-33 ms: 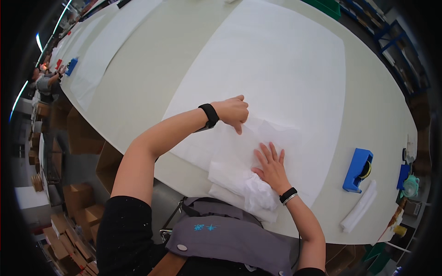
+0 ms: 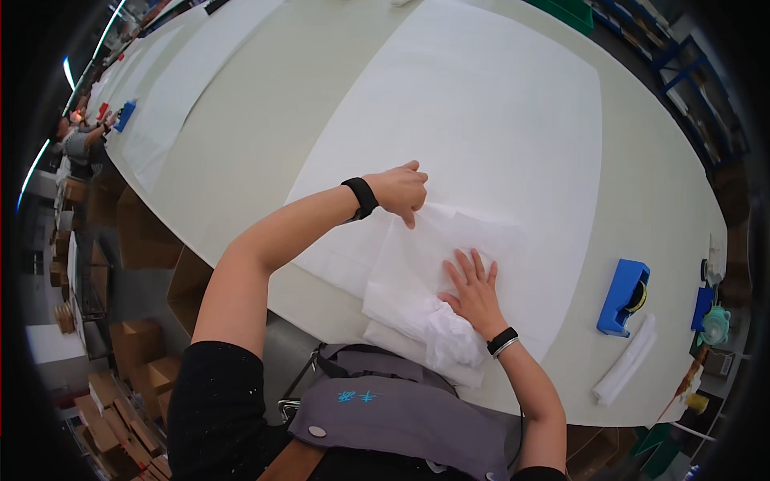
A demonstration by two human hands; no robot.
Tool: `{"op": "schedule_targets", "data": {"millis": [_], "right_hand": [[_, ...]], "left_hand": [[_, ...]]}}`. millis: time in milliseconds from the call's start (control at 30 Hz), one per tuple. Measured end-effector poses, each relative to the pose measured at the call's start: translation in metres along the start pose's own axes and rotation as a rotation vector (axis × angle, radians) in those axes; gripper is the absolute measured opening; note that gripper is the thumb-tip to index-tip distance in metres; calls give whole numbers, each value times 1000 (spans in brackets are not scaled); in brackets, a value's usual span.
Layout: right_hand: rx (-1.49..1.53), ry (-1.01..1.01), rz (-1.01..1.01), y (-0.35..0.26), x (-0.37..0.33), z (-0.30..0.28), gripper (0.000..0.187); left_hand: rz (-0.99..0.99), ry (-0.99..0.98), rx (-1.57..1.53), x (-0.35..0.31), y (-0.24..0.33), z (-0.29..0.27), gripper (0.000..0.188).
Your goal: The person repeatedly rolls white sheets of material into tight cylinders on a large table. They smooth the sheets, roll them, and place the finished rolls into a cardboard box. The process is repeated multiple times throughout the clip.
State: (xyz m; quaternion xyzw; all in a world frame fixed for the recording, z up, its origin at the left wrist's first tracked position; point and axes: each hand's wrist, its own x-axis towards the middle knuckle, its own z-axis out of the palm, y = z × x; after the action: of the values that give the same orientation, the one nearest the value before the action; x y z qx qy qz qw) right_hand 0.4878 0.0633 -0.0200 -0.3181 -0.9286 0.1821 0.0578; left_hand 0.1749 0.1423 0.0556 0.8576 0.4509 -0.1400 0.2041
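Head view, one item. Type: wide fisheye, head-worn, left one of a side-by-side pair. Aim: down and forward across the table [image 2: 265, 120], upright, unmirrored. Distance: near, looking from above on the left hand [image 2: 397, 192] and right hand [image 2: 475, 303], both around mid-frame; apron [image 2: 401, 417] at the lower edge. Coverage: table running off the top, blue rack [image 2: 682, 60] upper right, cardboard boxes [image 2: 136, 341] lower left; straight edges bowed, corners black.

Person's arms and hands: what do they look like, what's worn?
Left hand and right hand ungloved, forearms uncovered. Left wrist: wide black band. Right wrist: black strap plus thin silvery bracelet. Black short sleeve with pale specks on the left arm.
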Motion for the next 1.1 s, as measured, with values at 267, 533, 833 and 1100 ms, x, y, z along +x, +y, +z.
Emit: {"op": "schedule_targets", "data": {"millis": [267, 533, 833, 1100], "right_hand": [[-63, 142, 59, 2, -5, 5, 40], [-91, 229, 65, 3, 0, 9, 34], [-126, 232, 105, 4, -2, 14, 61], [-106, 253, 83, 5, -3, 17, 57]], "left_hand": [[-150, 142, 7, -10, -16, 34, 23], [-356, 472, -599, 95, 68, 29, 38], [-355, 425, -567, 81, 89, 62, 37], [-579, -88, -661, 28, -17, 35, 34]]}}
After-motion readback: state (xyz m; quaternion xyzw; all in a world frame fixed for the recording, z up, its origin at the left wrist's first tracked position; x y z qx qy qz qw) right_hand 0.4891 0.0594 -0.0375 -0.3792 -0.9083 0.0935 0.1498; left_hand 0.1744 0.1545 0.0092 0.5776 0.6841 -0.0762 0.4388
